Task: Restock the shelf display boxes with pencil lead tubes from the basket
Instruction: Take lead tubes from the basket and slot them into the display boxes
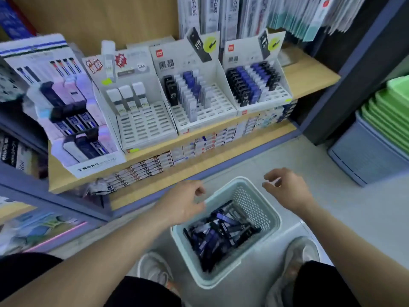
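A pale green perforated plastic basket (251,203) sits on the grey floor between the person's feet, and a heap of black and blue pencil lead tubes (221,229) lies inside it. Above its rim the left hand (183,202) and the right hand (285,189) hover apart, with loosely curled fingers and nothing in them. Beyond them, white cardboard display boxes (197,100) stand partly filled on the light wooden shelf (309,78).

Green trays (391,107) stacked on grey crate (365,156) right; hanging packets (221,16) above.
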Motion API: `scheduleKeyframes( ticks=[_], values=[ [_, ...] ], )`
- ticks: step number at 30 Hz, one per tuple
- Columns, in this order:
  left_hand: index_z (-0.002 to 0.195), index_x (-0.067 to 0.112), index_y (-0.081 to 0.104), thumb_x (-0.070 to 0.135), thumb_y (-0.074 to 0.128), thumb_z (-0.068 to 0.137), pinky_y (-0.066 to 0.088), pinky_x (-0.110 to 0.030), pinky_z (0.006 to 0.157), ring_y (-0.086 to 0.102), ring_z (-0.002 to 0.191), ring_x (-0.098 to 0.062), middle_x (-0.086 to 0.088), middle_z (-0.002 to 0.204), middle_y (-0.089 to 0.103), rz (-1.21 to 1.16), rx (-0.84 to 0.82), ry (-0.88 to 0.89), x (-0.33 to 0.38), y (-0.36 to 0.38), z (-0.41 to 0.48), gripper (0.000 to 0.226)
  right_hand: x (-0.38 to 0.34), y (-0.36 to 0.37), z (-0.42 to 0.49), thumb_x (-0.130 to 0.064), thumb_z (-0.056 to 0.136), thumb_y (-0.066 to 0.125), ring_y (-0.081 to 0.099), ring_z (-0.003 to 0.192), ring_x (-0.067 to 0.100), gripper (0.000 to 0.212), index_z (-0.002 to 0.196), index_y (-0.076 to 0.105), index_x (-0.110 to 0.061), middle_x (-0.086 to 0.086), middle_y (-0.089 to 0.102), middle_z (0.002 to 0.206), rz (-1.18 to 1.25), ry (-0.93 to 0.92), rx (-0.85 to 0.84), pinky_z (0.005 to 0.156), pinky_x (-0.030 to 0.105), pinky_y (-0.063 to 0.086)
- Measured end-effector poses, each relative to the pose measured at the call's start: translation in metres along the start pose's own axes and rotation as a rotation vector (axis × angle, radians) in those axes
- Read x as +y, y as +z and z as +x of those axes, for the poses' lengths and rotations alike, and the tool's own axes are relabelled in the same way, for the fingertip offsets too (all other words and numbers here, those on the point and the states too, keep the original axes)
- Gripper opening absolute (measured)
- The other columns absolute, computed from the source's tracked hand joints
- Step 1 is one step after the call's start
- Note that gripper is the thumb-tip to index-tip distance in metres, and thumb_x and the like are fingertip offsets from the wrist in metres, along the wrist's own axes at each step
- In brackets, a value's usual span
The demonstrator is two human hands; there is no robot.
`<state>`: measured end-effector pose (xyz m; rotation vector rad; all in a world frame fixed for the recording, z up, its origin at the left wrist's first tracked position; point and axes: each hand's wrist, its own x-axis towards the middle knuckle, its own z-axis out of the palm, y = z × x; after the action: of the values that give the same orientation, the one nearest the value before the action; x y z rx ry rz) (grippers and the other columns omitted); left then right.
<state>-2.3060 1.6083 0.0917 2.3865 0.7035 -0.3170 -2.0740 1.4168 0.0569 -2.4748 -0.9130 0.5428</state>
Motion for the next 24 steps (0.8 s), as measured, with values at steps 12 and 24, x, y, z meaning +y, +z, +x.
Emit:
scheduleKeyframes(
  ticks=[12,24],
  values=[
    [0.146,0.030,0.044,0.041,0.077,0.084,0.043,-0.031,0.096,0.052,0.126,-0.021,0.001,0.148,0.048,0.027,-0.278,-0.047,-0.019,0.156,0.073,0.071,0.073,0.094,-0.007,-0.033,0.098,0.051,0.059,0.095,0.032,0.031,0.125,0.056,-0.017,0.011,0.062,0.109,0.032,0.126,-0.168,0.077,0.036,0.046],
    [0.137,0.036,0.053,0.067,0.063,0.083,0.040,-0.036,0.098,0.046,0.122,-0.022,0.006,0.136,0.053,0.200,-0.234,0.056,-0.055,0.217,0.116,0.063,0.081,0.112,0.019,-0.042,0.103,0.045,0.055,0.072,0.027,0.022,0.093,0.052,-0.023,0.002,0.059,0.082,0.052,0.020,-0.056,0.060,0.035,0.041]
  ],
)
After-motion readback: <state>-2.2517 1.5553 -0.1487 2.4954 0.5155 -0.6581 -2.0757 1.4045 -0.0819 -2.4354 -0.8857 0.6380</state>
